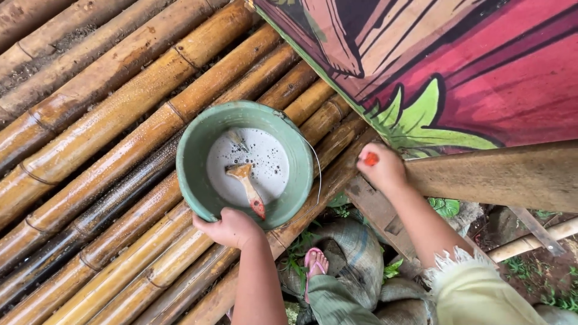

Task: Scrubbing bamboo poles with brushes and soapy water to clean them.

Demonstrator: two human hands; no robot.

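A green bucket (198, 138) stands on a platform of bamboo poles (102, 114). It holds white liquid with dark specks. A paintbrush (247, 186) with a wooden handle and red tip lies in the liquid. My left hand (232, 227) grips the bucket's near rim. My right hand (380, 167) rests against the end of a wooden plank (494, 174), fingers curled around a small orange object (371, 159) that is mostly hidden in the fist.
A painted board (457, 66) in red, green and tan leans at the upper right. The bucket's thin wire handle (318, 168) hangs on its right side. Below the platform are sacks (355, 247), green plants and my foot in a pink sandal (314, 265).
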